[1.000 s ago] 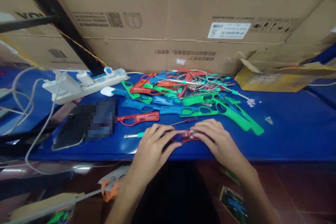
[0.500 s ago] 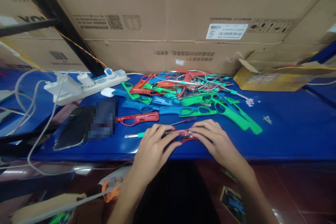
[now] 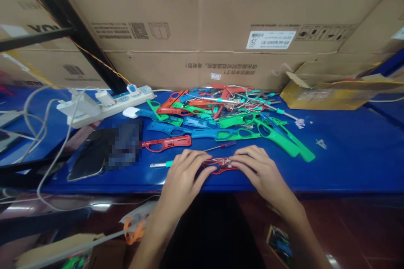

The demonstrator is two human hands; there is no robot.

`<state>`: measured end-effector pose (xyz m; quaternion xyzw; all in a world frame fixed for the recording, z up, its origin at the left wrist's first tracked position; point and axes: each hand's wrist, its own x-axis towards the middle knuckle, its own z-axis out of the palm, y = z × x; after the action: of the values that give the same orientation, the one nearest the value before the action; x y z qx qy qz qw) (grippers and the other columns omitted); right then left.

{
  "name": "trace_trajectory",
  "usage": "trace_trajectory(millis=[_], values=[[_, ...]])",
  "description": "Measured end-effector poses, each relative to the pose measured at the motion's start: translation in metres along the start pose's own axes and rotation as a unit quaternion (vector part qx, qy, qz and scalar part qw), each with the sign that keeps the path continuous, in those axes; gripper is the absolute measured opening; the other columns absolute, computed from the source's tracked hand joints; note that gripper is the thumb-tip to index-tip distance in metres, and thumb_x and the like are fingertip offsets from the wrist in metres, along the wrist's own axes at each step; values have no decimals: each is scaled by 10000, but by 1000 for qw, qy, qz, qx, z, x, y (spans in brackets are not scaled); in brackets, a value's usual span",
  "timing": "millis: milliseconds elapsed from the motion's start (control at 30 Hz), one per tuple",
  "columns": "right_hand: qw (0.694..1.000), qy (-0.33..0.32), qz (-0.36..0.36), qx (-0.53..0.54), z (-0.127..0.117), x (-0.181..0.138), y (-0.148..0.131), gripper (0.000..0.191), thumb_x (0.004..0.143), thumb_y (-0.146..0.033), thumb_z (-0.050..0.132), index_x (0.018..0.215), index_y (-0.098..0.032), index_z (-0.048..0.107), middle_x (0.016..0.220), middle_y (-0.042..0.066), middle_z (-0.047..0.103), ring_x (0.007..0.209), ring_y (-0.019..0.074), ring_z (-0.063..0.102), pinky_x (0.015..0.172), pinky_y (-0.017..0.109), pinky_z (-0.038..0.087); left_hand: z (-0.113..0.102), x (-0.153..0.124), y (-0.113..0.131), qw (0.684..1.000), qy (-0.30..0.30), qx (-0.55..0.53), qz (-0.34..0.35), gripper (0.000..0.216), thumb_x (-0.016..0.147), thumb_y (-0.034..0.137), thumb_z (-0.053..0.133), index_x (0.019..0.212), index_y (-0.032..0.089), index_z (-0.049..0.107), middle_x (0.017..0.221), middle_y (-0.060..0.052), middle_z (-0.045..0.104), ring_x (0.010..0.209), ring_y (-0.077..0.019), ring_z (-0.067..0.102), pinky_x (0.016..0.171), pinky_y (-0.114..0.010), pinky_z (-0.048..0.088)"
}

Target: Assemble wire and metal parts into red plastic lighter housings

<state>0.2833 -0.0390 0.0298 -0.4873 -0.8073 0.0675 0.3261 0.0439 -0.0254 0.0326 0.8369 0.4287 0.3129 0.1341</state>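
Both hands grip one open red lighter casing at the front of the blue table; white wires and small dark parts lie inside it. My left hand pinches its left part with thumb and fingers. From under that hand a metal lighter tube with a teal collar sticks out to the left. My right hand holds the casing's right end, fingertips at the wires. Just behind the hands lies a screwdriver with a purple handle. Left of it rests a red casing half.
A pile of red, blue and green lighter casings, tubes and wires lies behind. At left are a power strip and a dark phone. A cut-open carton stands back right; a large cardboard box walls off the back.
My left thumb and fingers have shifted slightly on the red casing, and a dark part shows in a different spot within it. My right hand stays nearly in place. The view has tilted a little.
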Motion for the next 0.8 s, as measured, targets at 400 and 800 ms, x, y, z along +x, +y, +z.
trace_trajectory(millis=[400, 800], values=[[999, 3, 23, 29, 1, -6, -2, 179, 1018, -255, 570, 1031, -250, 748, 1071, 51, 720, 961, 208, 637, 852, 382, 465, -8, 23, -3, 984, -58, 149, 84, 128, 989, 255, 631, 967, 222, 752, 991, -17, 762, 895, -217, 658, 854, -397, 416], [997, 1, 53, 62, 1, -3, -2, 122, 1003, -245, 602, 1007, -251, 724, 1085, 37, 722, 1012, 209, 643, 902, 392, 452, -10, 38, -23, 992, -100, -72, -19, 104, 932, 332, 707, 906, 249, 764, 943, -5, 739, 831, -177, 690, 780, -300, 528]])
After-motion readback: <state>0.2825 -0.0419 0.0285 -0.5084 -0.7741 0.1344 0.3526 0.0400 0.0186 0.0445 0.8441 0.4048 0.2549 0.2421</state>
